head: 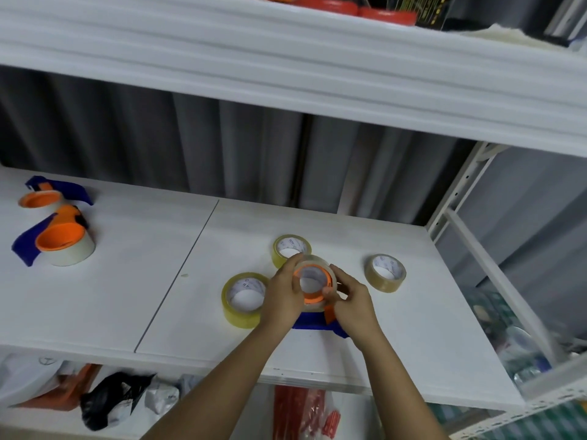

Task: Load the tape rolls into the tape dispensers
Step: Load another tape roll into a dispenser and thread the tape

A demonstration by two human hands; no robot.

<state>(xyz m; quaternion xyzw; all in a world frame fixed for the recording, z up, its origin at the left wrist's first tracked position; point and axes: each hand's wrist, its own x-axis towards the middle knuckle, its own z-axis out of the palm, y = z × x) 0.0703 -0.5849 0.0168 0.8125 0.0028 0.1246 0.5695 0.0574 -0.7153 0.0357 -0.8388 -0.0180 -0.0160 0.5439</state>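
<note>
Seating clear roll (317,265) on orange hub (313,295) of blue dispenser (313,320), mid-shelf, between three loose rolls. Left hand (282,296) and right hand (354,304) close together, both gripping roll rim. Likely best keeping roll level, pressing evenly both sides, avoiding cocking on hub. Already loaded: two dispensers (54,223) resting far left on white shelf (413,344).

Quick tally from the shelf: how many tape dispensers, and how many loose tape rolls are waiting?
Tape dispensers with a roll on the hub: 3, two at far left and one gripped by the left hand and right hand, the held dispenser
Loose tape rolls: 3
Total: 6
</note>
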